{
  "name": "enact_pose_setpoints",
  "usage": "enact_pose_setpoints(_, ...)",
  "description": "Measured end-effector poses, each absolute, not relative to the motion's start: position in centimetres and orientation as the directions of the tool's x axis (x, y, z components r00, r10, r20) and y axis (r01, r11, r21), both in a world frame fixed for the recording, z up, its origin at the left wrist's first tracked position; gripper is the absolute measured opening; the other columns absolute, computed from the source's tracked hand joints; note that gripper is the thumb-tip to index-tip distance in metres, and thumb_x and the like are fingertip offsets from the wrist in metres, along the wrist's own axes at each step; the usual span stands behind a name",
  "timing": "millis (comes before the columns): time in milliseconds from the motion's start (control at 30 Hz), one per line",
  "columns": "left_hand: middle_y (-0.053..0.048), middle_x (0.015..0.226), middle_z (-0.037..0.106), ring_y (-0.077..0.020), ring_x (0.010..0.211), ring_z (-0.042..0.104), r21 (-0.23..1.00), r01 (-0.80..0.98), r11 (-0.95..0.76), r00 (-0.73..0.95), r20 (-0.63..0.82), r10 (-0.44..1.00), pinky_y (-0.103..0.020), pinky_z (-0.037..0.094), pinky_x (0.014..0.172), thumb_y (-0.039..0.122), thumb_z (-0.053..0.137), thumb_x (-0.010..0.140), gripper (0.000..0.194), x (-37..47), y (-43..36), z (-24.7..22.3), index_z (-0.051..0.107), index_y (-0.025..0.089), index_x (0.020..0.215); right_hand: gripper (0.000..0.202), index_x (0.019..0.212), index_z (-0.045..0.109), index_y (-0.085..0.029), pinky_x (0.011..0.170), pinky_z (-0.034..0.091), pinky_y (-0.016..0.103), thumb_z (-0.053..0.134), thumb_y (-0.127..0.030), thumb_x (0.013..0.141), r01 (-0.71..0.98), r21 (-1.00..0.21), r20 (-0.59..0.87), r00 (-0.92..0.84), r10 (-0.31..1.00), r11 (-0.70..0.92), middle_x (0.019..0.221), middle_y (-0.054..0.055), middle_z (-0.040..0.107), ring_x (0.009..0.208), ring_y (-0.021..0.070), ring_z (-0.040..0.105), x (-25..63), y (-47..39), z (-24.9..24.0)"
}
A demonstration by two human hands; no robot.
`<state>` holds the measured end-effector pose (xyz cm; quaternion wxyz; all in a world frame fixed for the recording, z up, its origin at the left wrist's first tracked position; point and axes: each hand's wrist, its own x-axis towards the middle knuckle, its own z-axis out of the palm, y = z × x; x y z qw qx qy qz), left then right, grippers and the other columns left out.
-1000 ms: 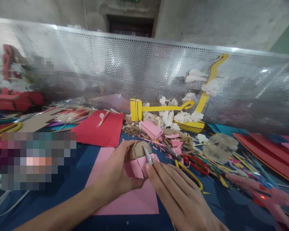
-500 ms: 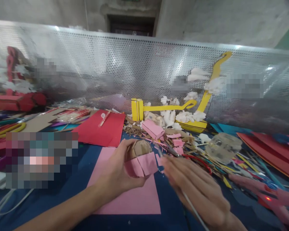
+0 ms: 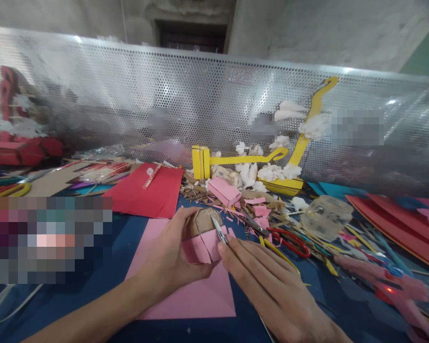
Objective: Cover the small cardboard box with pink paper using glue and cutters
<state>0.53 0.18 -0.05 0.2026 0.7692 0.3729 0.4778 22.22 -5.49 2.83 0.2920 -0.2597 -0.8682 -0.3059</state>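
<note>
Knife (image 3: 219, 230), gripped by right hand (image 3: 275, 286), swung back to brown end of cardboard piece (image 3: 208, 243), apparently restoring working contact; left hand (image 3: 164, 252) clasped piece above surface (image 3: 123, 238), short of far edge.

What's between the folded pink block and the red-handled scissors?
Pink paper scraps mixed with brown scraps, visible in the head view.

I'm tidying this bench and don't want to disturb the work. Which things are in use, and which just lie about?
In use:
cardboard piece with pink paper, in the left hand
craft knife, in the right hand
pink sheet beneath, probably

Apparently just lying about:
red-handled scissors
pink glue gun, red light on
red sheets
</note>
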Motion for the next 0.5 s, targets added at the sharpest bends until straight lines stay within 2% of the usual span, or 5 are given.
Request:
enact_pose_setpoints(233,-0.005,0.116,0.068,-0.0267,0.105,0.072,0.683,0.350,-0.641,0.261,0.586,0.767,-0.044,0.060,0.093,0.018,0.078,0.065,0.070,0.76,0.00,0.79,0.045,0.026,0.126,0.047,0.124,0.070,-0.002,0.096,0.059,0.037,0.026,-0.007,0.108,0.647,0.389,0.684,-0.680,0.265,0.656,0.122,0.015,0.079,0.116,0.0262,0.074,21.83,-5.46,2.45)
enact_pose_setpoints(500,-0.004,0.119,0.067,-0.0272,0.107,0.070,0.685,0.376,-0.624,0.269,0.564,0.781,-0.045,0.059,0.095,0.018,0.081,0.064,0.074,0.53,0.15,0.38,0.045,0.027,0.128,0.045,0.126,0.069,0.000,0.099,0.059,0.038,0.029,-0.004,0.106,0.653,0.405,0.687,-0.679,0.258,0.641,0.125,0.017,0.077,0.120,0.0273,0.072,21.82,-5.38,2.20)
